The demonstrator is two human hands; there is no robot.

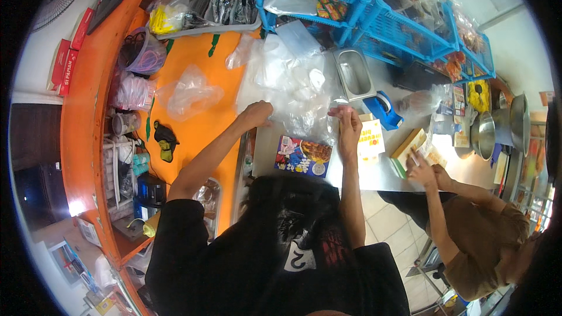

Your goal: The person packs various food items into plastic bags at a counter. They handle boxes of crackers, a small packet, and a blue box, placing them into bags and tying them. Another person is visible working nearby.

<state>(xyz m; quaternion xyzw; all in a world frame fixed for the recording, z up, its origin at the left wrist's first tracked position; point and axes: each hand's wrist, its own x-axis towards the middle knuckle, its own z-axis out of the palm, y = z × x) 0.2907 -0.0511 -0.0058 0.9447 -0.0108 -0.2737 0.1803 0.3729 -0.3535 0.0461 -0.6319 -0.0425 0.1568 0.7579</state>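
Note:
My left hand (257, 115) is over the left part of the steel counter, near the edge of a pile of clear plastic bags (303, 83); whether its fingers grip anything I cannot tell. At the right side of the pile, my right hand (347, 125) has its fingertips together at what looks like thin clear plastic. Between my forearms a colourful printed food card (304, 156) lies flat near the counter's front edge. White and yellow printed cards (371, 140) lie just right of my right hand. Behind them are a blue tape dispenser (383, 109) and a rectangular steel container (354, 74).
Blue plastic basket racks (360, 26) holding packets stand along the back. A grey tray (210, 28) of packed items is at the back left, on the orange tabletop (193, 131). At the right, a co-worker's hands (423, 173) are beside a box. Steel bowls (483, 136) stand further right.

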